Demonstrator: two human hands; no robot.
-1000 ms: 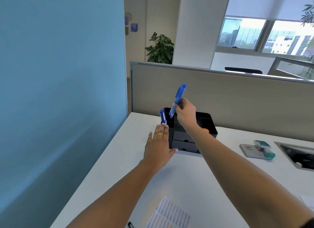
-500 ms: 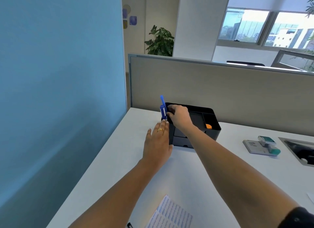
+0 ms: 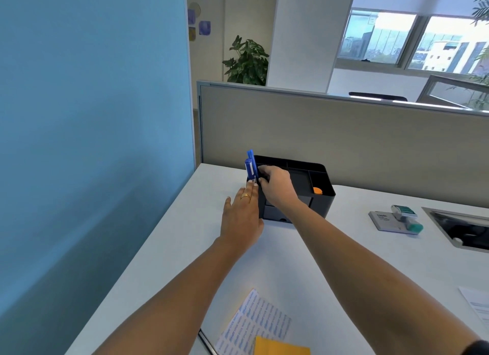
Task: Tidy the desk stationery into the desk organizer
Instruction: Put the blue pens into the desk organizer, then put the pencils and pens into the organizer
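Note:
A black desk organizer (image 3: 321, 198) stands on the white desk against the partition. Two blue markers (image 3: 250, 168) stand upright in its left corner slot. My right hand (image 3: 277, 186) rests over the organizer's left side, fingertips touching the markers' lower part. My left hand (image 3: 242, 217) lies flat and open against the organizer's left front wall, a gold ring on one finger. An orange round item (image 3: 317, 190) sits in the right compartment.
A grey stamp pad with green stamp pieces (image 3: 397, 218) lies right of the organizer. A metal cable tray (image 3: 465, 230) is sunk in the desk at far right. Printed paper (image 3: 254, 320) and a yellow pad (image 3: 280, 346) lie near the front edge.
My right hand lowered the blue marker from above the organizer into the left corner slot beside the other marker. My left hand stayed flat against the organizer.

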